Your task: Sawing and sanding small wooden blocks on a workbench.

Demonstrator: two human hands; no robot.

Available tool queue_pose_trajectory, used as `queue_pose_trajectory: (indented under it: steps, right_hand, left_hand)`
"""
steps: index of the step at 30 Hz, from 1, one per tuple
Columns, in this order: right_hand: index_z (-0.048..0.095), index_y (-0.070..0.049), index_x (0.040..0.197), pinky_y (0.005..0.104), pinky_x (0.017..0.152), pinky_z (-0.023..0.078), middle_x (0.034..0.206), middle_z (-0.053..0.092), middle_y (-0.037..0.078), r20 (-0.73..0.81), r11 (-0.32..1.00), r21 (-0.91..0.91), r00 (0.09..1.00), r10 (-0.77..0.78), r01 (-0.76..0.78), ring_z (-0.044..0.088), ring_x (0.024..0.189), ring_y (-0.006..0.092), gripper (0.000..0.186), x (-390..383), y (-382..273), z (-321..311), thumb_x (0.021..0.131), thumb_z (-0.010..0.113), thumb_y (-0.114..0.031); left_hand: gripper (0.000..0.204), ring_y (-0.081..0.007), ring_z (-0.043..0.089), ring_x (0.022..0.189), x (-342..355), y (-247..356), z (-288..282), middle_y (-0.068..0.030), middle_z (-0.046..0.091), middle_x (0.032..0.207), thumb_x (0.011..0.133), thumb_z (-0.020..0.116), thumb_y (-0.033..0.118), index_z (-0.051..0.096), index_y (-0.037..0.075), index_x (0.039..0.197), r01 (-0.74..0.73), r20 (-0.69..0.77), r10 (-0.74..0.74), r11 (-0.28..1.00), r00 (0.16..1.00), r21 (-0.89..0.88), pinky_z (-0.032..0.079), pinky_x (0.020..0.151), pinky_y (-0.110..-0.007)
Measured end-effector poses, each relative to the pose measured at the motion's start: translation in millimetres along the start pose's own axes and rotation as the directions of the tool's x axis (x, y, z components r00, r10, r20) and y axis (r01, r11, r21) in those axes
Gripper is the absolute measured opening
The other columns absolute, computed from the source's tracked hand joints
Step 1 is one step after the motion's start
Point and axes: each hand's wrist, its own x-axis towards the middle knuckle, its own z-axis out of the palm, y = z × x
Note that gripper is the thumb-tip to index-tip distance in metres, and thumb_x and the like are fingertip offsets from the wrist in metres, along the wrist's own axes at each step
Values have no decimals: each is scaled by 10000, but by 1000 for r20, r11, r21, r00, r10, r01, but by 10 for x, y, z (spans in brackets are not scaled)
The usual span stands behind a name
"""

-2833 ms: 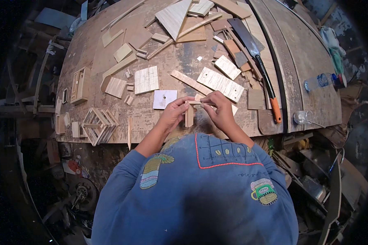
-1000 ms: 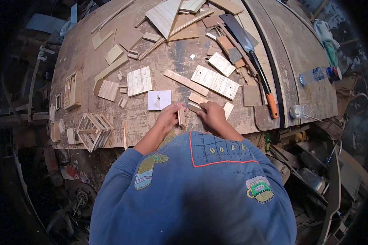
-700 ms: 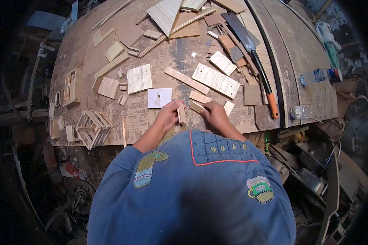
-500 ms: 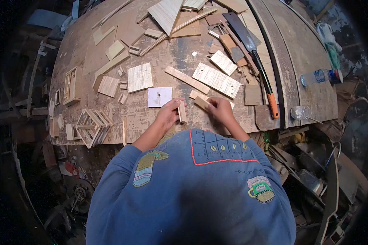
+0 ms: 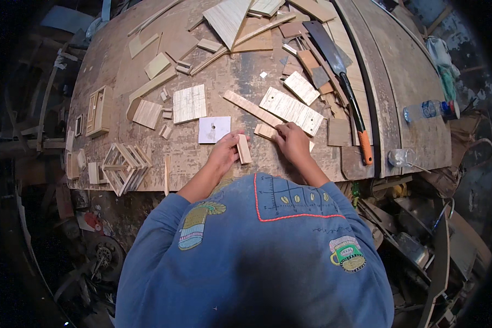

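My left hand [image 5: 222,153] is closed around a small pale wooden block [image 5: 244,150], held upright at the near edge of the table. To its right, my right hand [image 5: 293,143] reaches down with bent fingers at a short wooden strip [image 5: 264,131] on the tabletop. The fingers cover the strip's middle, and whatever they pinch is hidden. Just beyond my left hand lies a white square plate [image 5: 214,130] with a dark central hole. A long thin wooden slat [image 5: 250,107] and a pale board with small holes [image 5: 292,111] lie beyond my right hand.
A big blade with an orange-tipped handle [image 5: 364,147] lies to the right, by a dark gap in the table. Wood offcuts [image 5: 227,21] are scattered at the back. Small wooden frames [image 5: 127,168] stand at left; a plastic bottle [image 5: 424,111] and clear cup [image 5: 400,155] are at right.
My right hand has moved slightly forward to the short strip, and the wooden piece it held is no longer distinct. My left hand keeps its block in nearly the same place.
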Motion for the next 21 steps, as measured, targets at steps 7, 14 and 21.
queue_pose_trajectory:
  steps: [7,14,21]
  right_hand:
    - [648,-57,1086,428,800,501,1007,622,137,55,985,-149,996,-74,82,591,966,337,412,-98,-70,-16,728,755,-230]
    - [648,-44,1067,430,789,500,921,620,160,33,998,-30,998,-59,60,600,912,344,407,85,-48,-30,713,760,-211]
    - [640,-34,984,421,771,511,931,625,150,9,976,-213,999,-54,54,607,907,327,361,436,-123,49,713,770,-233]
  left_hand:
    - [362,-245,597,1074,11,78,-80,-167,599,1220,995,457,175,448,22,1323,-71,-94,70,997,993,-10,495,943,-393]
    - [352,-224,600,1069,35,50,-116,-140,607,1208,986,495,177,467,37,1308,-74,-133,75,997,988,14,494,938,-390]
    - [336,-211,613,1046,54,22,-61,-117,626,1172,971,532,165,496,49,1283,-63,-172,86,989,981,135,500,920,-379]
